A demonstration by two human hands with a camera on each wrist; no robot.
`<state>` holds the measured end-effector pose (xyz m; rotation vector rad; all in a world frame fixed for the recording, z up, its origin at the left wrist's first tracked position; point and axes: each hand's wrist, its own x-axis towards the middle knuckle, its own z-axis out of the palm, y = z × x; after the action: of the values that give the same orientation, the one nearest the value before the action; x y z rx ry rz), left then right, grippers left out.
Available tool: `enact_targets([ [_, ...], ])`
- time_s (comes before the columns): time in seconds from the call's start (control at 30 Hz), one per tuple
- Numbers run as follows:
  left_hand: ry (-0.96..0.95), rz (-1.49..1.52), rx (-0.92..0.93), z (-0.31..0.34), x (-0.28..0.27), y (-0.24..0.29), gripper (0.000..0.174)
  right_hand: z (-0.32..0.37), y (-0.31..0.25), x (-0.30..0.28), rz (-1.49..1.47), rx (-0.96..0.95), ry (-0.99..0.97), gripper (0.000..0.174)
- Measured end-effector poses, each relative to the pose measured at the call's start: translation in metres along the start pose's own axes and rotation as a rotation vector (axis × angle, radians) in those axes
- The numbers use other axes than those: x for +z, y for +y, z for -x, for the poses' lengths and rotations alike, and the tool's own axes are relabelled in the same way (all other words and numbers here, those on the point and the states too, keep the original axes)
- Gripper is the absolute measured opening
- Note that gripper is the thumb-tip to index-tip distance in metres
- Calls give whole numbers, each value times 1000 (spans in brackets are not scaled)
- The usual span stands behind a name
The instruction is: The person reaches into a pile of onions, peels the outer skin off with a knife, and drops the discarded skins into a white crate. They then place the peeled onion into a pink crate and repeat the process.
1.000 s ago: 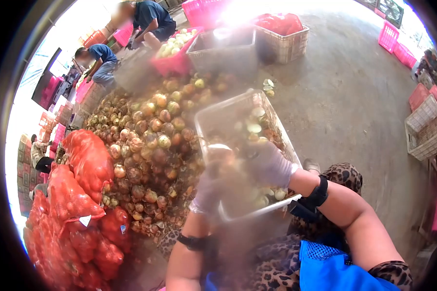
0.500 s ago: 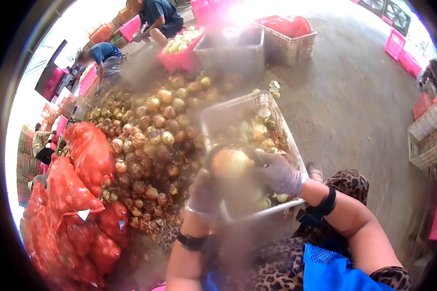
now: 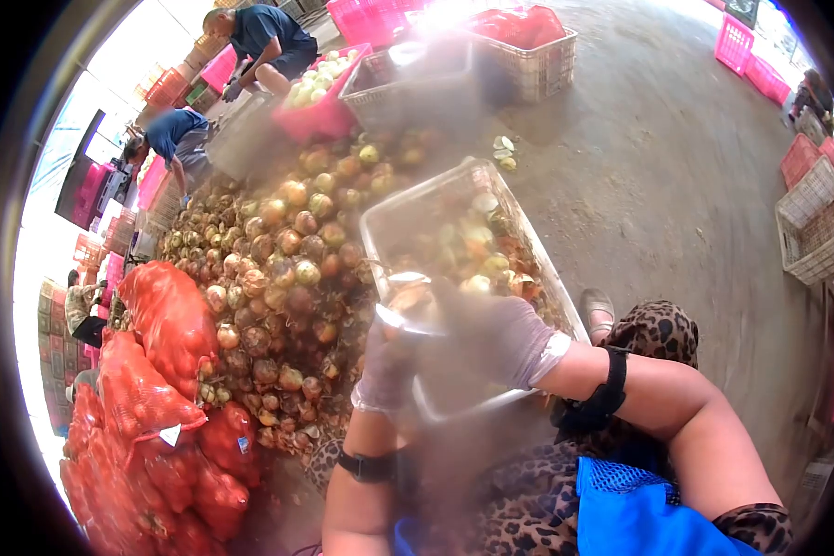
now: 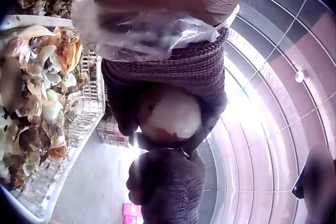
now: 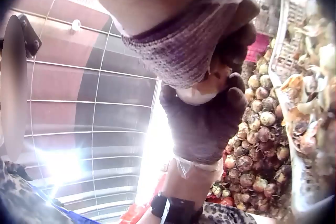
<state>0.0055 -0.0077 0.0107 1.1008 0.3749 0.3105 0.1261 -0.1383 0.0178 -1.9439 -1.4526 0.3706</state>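
Note:
My gloved left hand (image 3: 386,366) holds a partly peeled onion (image 4: 176,116) from below, its fingers curled round the sides. Bare white flesh shows on the onion, with brown skin left at one side. My gloved right hand (image 4: 168,182) is curled up right against the onion. A thin glinting edge, like a small knife blade (image 4: 184,152), shows at the top of that fist; the rest is hidden in it. In the head view, haze blurs both hands over the near end of a white crate (image 3: 551,278) that contains peelings and onion pieces.
A large heap of unpeeled onions (image 3: 278,259) lies left of the crate. Red mesh sacks (image 3: 157,371) are stacked at the near left. Beyond stand a pink crate of peeled onions (image 3: 317,116) and a pale crate (image 3: 542,69). Two people work at the far left.
The hands rose with the onion, turning its pale face up, then drew closer together again, the right hand moving in against the onion. The head view has shifted slightly.

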Motion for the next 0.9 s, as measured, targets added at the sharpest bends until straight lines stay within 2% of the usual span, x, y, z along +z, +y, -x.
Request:
enact_targets([
  [0.13,49,5,47,6,4,1,92,2,-7,-3,43,1,-22,61],
  [0.27,56,-31,67,10,2,4,89,1,1,2,221,-35,-28,55],
  [0.37,62,-26,87,13,-12,-7,87,6,5,-3,163,-137,167,57],
  [0.43,47,-10,49,12,-8,-3,89,5,1,-4,179,-77,111,63],
  [0.47,62,-124,92,10,-9,-4,89,5,0,-6,189,-47,84,66],
  [0.57,62,-318,187,7,-10,-10,90,5,-9,-14,197,-4,12,54],
  [0.67,113,-475,352,5,-21,-21,85,1,23,-2,172,29,-40,64],
  [0.7,156,-525,397,6,-24,-21,81,-1,40,4,176,188,-3,66],
  [0.77,-8,-135,426,19,6,13,76,-23,52,-37,211,663,-594,41],
  [0.8,42,-106,366,21,4,21,78,-14,81,-15,277,718,-407,36],
  [0.87,110,-88,256,27,5,35,78,-12,64,-8,171,613,-146,39],
  [0.9,125,-102,205,31,10,43,76,-9,54,-2,51,513,-78,38],
])
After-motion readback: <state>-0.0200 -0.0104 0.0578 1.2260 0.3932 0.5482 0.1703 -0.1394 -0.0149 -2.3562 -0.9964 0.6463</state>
